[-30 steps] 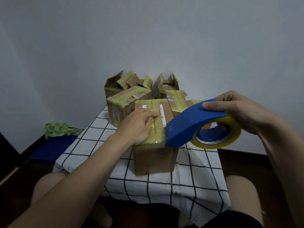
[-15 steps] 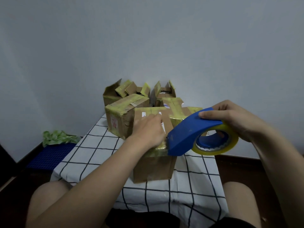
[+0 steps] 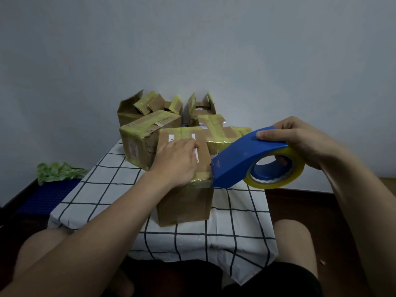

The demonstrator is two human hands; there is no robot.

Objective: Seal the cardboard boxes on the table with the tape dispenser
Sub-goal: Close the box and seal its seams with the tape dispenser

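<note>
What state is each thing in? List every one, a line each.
front box: closed, tape along its top.
left hand: palm down on the front box's top.
right hand: grips the tape dispenser.
tape dispenser: held up, tip at the front box's near right top edge.
tape roll: mounted in the dispenser.
left middle box: closed, taped.
right middle box: closed, taped.
back left box: flaps open.
back right box: flaps open.
</note>
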